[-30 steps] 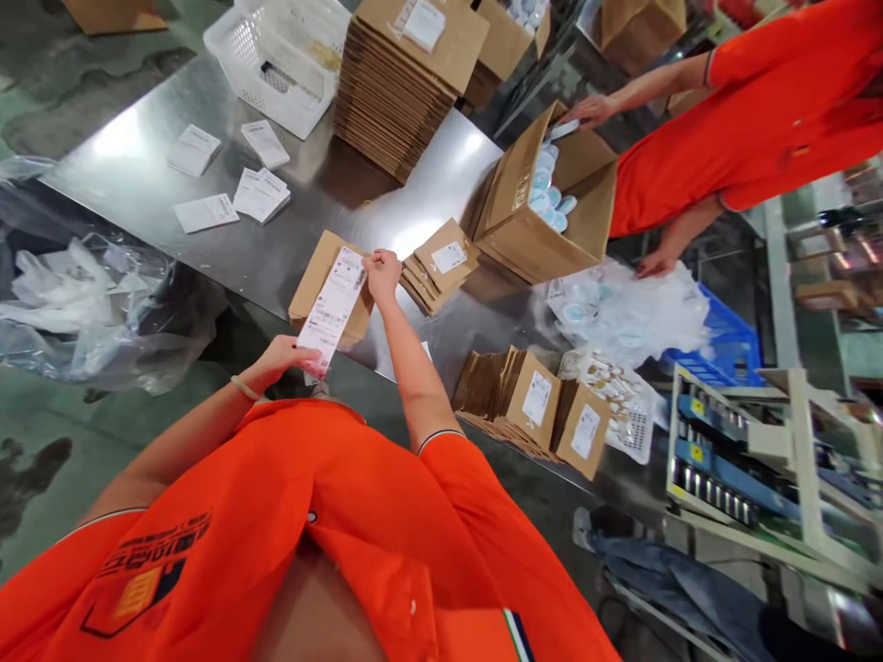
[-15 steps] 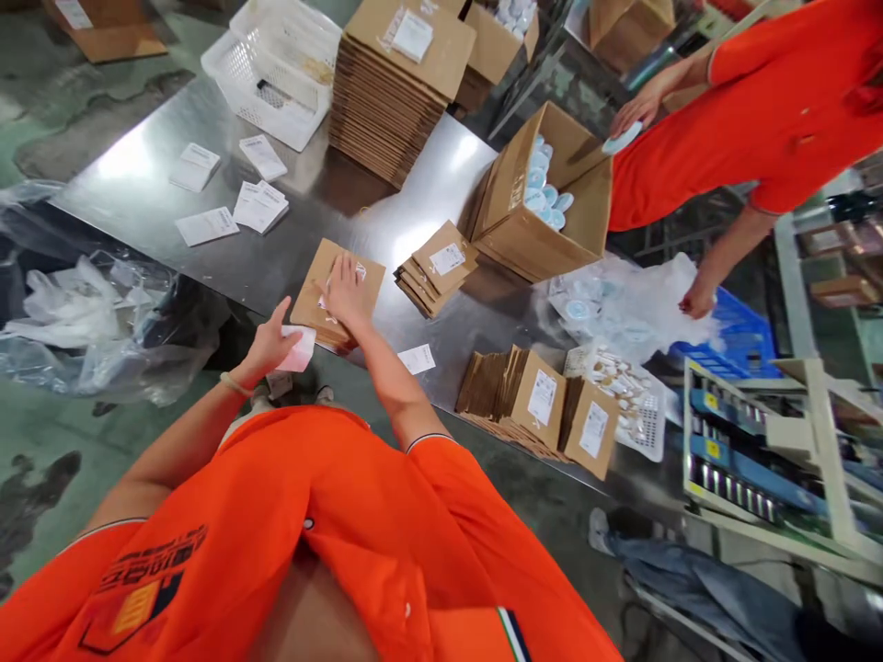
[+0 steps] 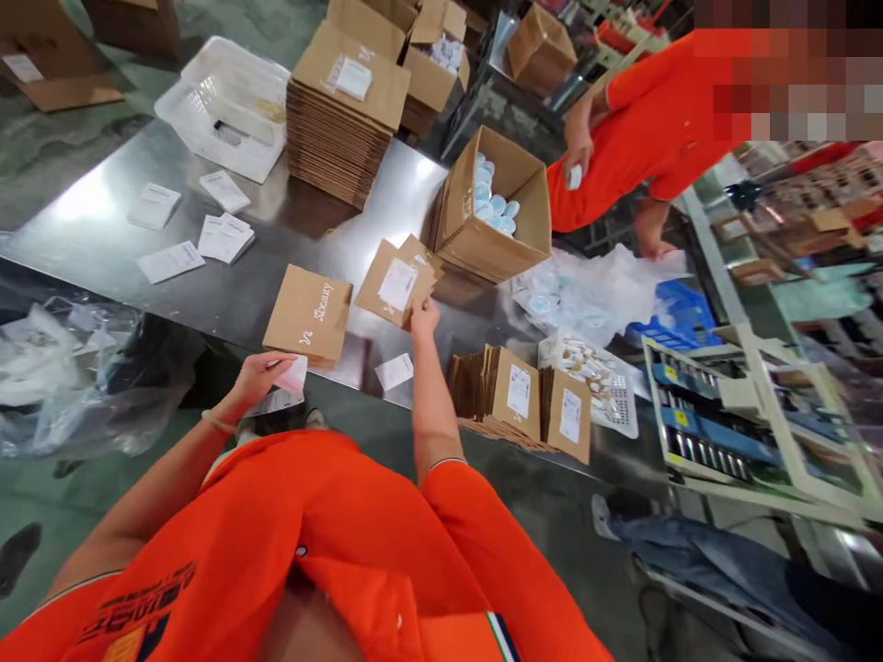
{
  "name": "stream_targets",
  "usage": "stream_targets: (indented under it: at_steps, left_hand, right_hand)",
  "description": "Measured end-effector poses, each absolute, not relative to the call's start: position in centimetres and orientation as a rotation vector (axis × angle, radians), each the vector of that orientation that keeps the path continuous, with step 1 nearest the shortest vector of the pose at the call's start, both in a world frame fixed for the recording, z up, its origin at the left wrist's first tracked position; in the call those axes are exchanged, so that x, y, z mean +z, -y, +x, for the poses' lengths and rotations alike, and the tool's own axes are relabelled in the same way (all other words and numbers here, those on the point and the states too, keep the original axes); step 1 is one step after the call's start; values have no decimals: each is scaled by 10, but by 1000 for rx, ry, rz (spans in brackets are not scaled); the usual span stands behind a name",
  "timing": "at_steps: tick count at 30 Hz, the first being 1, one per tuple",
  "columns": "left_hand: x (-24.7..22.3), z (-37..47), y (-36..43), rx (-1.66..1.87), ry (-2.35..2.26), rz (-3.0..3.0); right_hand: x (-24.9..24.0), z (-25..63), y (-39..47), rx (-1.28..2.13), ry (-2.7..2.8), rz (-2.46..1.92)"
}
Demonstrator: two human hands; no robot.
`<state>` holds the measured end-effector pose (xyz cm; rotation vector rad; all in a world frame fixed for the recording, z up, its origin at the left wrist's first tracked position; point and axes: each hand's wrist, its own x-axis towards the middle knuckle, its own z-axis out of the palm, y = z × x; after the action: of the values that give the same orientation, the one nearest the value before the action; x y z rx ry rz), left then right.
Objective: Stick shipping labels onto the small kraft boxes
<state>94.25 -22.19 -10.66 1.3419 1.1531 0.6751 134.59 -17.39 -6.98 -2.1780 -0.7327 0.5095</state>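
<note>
My left hand (image 3: 266,375) pinches a pinkish paper slip (image 3: 293,375) just off the table's front edge. Beside it lies a stack of flat brown cardboard pieces (image 3: 308,313) with white lettering on top. My right hand (image 3: 423,317) grips the edge of a brown cardboard piece with a white label (image 3: 398,283), holding it over a small pile of similar pieces (image 3: 422,256). A single white label (image 3: 395,371) lies near the table edge, left of my right forearm.
The metal table (image 3: 227,308) bears label stacks (image 3: 224,237), a white basket (image 3: 235,110), tall cardboard stack (image 3: 338,119), open box of round items (image 3: 497,202) and upright labelled cardboards (image 3: 517,391). A person in orange (image 3: 662,119) stands behind a plastic bag (image 3: 586,285).
My right hand has left the lettered stack, moved right and taken hold of a labelled cardboard piece. My left hand still holds the slip. The other person's hands have shifted.
</note>
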Motion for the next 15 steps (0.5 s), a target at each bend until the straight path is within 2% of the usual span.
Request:
stream_targets:
  at_steps: [2,4,6,9,12,15]
  left_hand:
    - [-100,936,229,670,-1152,1217]
    - [-92,932,239,696,-1129,1087]
    - [-85,928,247,788,-1120,964]
    - [-80,917,248,983,-1152,796]
    - [-84,898,240,1103,-1249,633]
    - [-94,884,239,1095,-1392,567]
  right_hand:
    - [-46,1357,163,396,762,-2269]
    - [-36,1332,167,404,965,-2242]
    - [-43,1277,187,703,1274,-1991]
    - [-76,1182,233,1473,1603,-1398]
    - [-103,1120,263,1695,1541,-1260]
    - [-108,1094,265,1651,1367,-1335]
